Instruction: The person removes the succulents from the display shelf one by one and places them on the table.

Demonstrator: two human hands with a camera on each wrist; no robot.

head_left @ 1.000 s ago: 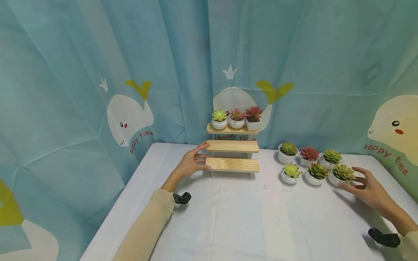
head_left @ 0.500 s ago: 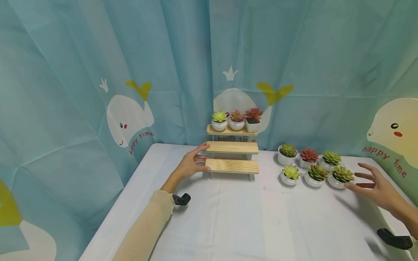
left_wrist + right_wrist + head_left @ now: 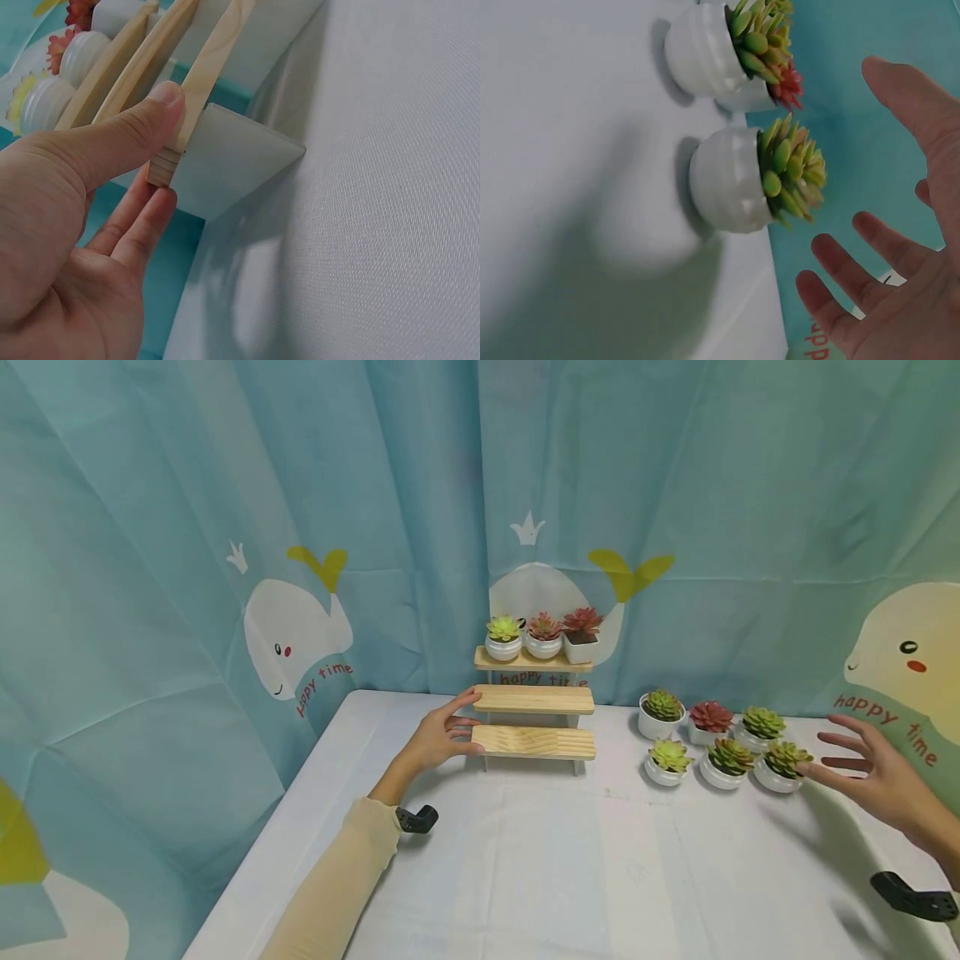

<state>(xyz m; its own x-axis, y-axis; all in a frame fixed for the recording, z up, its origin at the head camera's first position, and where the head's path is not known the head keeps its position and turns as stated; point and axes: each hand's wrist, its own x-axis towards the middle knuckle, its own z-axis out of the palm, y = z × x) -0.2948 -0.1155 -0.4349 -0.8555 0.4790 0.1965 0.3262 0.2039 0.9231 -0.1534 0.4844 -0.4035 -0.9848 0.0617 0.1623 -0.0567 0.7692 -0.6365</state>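
A: So where's the succulent pot (image 3: 777,768) relative to the right hand (image 3: 877,781)?
B: Just left of its spread, empty fingers, near-right on the tabletop (image 3: 570,860). Left hand (image 3: 438,739) pinches the wooden stand (image 3: 534,741), much farther off.

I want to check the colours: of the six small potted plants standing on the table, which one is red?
The red plant in the middle of the back row, between two green ones. The other five on the table are green or yellow-green.
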